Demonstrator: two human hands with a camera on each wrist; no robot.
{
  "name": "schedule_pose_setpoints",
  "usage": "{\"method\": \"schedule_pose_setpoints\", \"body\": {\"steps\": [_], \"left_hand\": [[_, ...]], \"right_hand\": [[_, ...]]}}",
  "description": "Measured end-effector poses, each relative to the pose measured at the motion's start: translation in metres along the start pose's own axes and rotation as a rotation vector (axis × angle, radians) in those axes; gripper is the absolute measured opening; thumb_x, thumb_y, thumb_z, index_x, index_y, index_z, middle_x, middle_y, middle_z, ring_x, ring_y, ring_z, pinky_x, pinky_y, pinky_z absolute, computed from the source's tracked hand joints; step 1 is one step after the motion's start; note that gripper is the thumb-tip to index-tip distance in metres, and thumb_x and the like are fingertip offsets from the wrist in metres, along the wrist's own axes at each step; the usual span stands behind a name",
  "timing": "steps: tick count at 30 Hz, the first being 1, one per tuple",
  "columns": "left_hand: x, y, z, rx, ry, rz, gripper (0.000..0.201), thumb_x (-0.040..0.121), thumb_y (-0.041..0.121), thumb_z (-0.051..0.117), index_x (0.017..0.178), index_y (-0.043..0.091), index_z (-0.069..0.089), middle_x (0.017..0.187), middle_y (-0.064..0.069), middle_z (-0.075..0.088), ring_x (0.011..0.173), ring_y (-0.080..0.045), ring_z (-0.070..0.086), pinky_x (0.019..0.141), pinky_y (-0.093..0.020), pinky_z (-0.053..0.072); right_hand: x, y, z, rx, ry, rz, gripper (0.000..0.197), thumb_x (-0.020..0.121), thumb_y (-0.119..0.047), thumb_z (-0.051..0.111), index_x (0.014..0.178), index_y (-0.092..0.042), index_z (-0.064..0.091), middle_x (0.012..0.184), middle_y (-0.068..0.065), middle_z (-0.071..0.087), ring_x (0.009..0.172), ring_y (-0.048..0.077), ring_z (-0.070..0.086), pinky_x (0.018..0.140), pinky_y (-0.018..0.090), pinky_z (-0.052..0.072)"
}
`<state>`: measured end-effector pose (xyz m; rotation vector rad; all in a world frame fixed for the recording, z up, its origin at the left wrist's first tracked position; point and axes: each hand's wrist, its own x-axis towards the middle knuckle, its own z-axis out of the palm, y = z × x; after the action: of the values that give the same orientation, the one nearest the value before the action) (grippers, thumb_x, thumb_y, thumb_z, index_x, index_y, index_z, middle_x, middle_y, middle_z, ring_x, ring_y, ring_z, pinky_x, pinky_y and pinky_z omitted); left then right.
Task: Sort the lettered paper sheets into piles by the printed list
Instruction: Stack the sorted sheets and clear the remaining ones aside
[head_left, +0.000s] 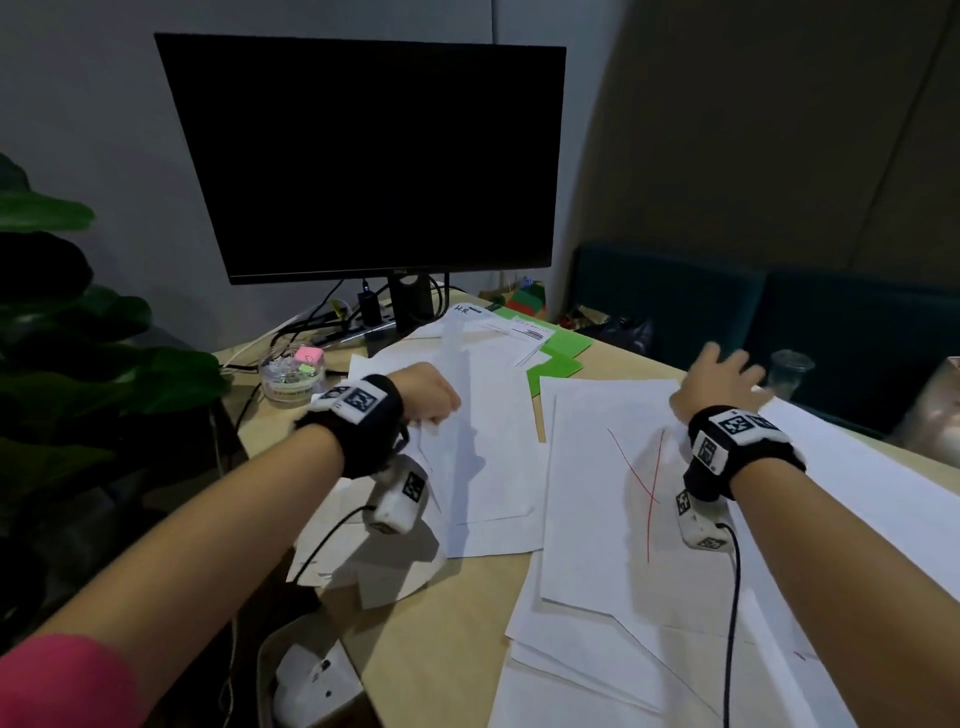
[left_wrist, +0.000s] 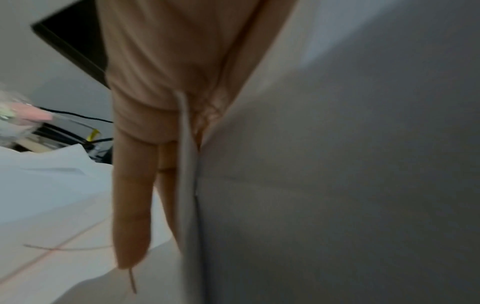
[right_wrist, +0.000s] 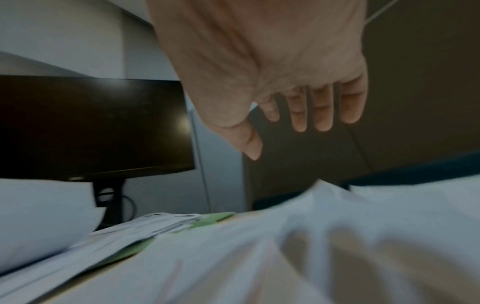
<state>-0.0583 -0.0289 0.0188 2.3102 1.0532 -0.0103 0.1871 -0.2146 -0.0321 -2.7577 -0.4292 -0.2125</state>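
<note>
1. Here the left hand (head_left: 428, 392) grips the left edge of a white sheet (head_left: 483, 441) that stands partly lifted off the counter (head_left: 457, 623); in the left wrist view the fingers (left_wrist: 132, 205) curl round that paper edge.
2. The right hand (head_left: 719, 384) hovers with fingers spread wide and straight, holding nothing, above the far edge of the right pile.
3. The right pile's top sheet (head_left: 613, 493) lies flat and bears a red hand-drawn letter (head_left: 647, 478), apparently an X; more white sheets are fanned out beneath it toward the near right.
4. At the far middle of the counter, just right of the monitor stand, lie printed papers (head_left: 519, 332) on top of green sheets (head_left: 558, 353).
5. A dark monitor (head_left: 363, 156) stands at the far side, with cables under it.
6. A clear tub of clips (head_left: 293, 374) sits at the far left, beside a leafy plant (head_left: 78, 338).
</note>
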Motion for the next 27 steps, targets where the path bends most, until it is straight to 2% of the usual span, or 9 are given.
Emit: {"method": "schedule_pose_setpoints", "body": {"steps": [3, 5, 9, 12, 14, 18, 20, 23, 27], "left_hand": [[-0.005, -0.019, -0.018, -0.100, 0.031, 0.004, 0.041, 0.084, -0.006, 0.045, 0.110, 0.016, 0.068, 0.047, 0.005, 0.050, 0.036, -0.005, 0.041, 0.035, -0.015, 0.026], [-0.011, -0.035, -0.027, -0.202, -0.002, 0.027, 0.042, 0.086, -0.007, 0.045, 0.115, 0.015, 0.065, 0.043, 0.006, 0.043, 0.034, -0.006, 0.034, 0.038, -0.016, 0.025], [-0.020, -0.073, -0.041, -0.297, 0.030, 0.038, 0.041, 0.090, -0.002, 0.047, 0.117, 0.024, 0.064, 0.050, 0.004, 0.043, 0.041, -0.008, 0.030, 0.047, -0.021, 0.025], [-0.026, -0.097, -0.047, -0.350, 0.046, 0.053, 0.043, 0.091, -0.001, 0.048, 0.122, 0.024, 0.063, 0.074, -0.008, 0.048, 0.045, -0.009, 0.032, 0.057, -0.025, 0.028], [-0.029, -0.109, -0.049, -0.374, 0.054, 0.065, 0.042, 0.093, -0.003, 0.046, 0.123, 0.021, 0.062, 0.081, -0.008, 0.057, 0.044, -0.006, 0.035, 0.056, -0.020, 0.035], [-0.034, -0.119, -0.052, -0.431, 0.085, 0.075, 0.042, 0.093, -0.008, 0.044, 0.123, 0.017, 0.060, 0.100, 0.002, 0.066, 0.044, 0.000, 0.042, 0.058, -0.009, 0.043], [-0.035, -0.125, -0.053, -0.434, 0.089, 0.080, 0.042, 0.093, -0.008, 0.045, 0.126, 0.015, 0.059, 0.108, -0.002, 0.065, 0.042, 0.000, 0.041, 0.060, -0.009, 0.044], [-0.036, -0.134, -0.056, -0.446, 0.079, 0.080, 0.043, 0.092, -0.006, 0.048, 0.122, 0.021, 0.063, 0.129, -0.012, 0.061, 0.052, -0.007, 0.040, 0.071, -0.022, 0.041], [-0.036, -0.133, -0.054, -0.486, 0.099, 0.050, 0.042, 0.092, -0.008, 0.046, 0.122, 0.016, 0.062, 0.102, -0.009, 0.065, 0.043, -0.004, 0.040, 0.055, -0.013, 0.039]], "right_hand": [[-0.012, -0.035, -0.006, 0.029, 0.018, -0.238, 0.049, 0.084, -0.015, 0.057, 0.130, -0.007, 0.041, 0.134, 0.020, 0.042, 0.122, 0.039, 0.039, 0.098, 0.044, 0.036], [-0.026, -0.063, -0.006, 0.108, -0.197, -0.402, 0.043, 0.089, -0.019, 0.056, 0.129, -0.007, 0.046, 0.132, 0.016, 0.049, 0.121, 0.034, 0.046, 0.096, 0.037, 0.040], [-0.064, -0.105, 0.007, 0.219, -0.665, -0.418, 0.030, 0.087, -0.035, 0.065, 0.081, -0.008, 0.054, 0.088, 0.008, 0.057, 0.072, 0.022, 0.053, 0.064, 0.031, 0.045], [-0.081, -0.116, 0.014, 0.120, -0.818, -0.436, 0.042, 0.081, -0.046, 0.071, 0.088, -0.006, 0.057, 0.085, 0.007, 0.056, 0.078, 0.023, 0.053, 0.070, 0.031, 0.044], [-0.087, -0.117, 0.019, 0.045, -0.813, -0.484, 0.046, 0.077, -0.045, 0.074, 0.098, -0.004, 0.064, 0.096, 0.008, 0.062, 0.092, 0.023, 0.058, 0.081, 0.030, 0.047], [-0.098, -0.118, 0.031, -0.094, -0.648, -0.590, 0.038, 0.069, -0.041, 0.081, 0.060, -0.011, 0.060, 0.071, 0.005, 0.066, 0.072, 0.023, 0.063, 0.073, 0.032, 0.053], [-0.101, -0.119, 0.032, -0.126, -0.614, -0.602, 0.044, 0.069, -0.039, 0.081, 0.048, -0.014, 0.051, 0.055, 0.000, 0.057, 0.060, 0.021, 0.057, 0.064, 0.026, 0.049], [-0.105, -0.123, 0.029, -0.158, -0.606, -0.607, 0.045, 0.069, -0.042, 0.080, 0.051, -0.012, 0.052, 0.058, 0.003, 0.059, 0.064, 0.021, 0.060, 0.066, 0.027, 0.051], [-0.112, -0.125, 0.026, -0.228, -0.555, -0.647, 0.041, 0.068, -0.044, 0.079, 0.063, -0.010, 0.058, 0.064, 0.006, 0.058, 0.070, 0.023, 0.064, 0.074, 0.036, 0.056]]}}
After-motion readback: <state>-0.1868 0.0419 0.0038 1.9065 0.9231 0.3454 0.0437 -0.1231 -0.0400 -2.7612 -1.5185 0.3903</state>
